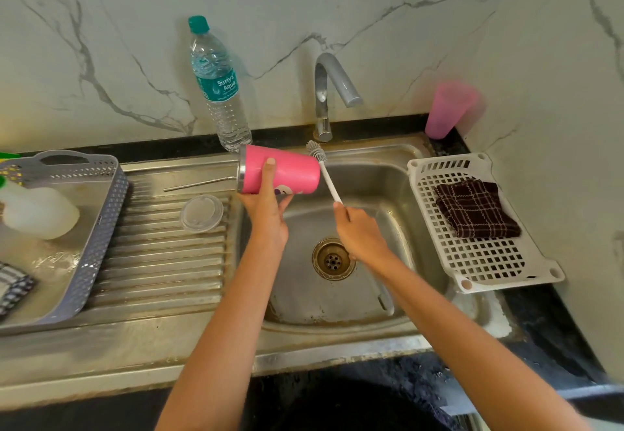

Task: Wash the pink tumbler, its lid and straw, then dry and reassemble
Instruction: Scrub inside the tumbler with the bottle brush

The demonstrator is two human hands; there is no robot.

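Washing step, I reckon: my left hand (266, 214) grips the pink tumbler (287, 172) sideways, my right hand (361, 238) grips the brush (324, 167) by its base. Next, bristles probably need its left-facing mouth.

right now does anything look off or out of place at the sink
Nothing spilled or broken. One oddity: the brush in the right hand sits by the base end of the pink tumbler, which the left hand holds sideways, mouth pointing left.
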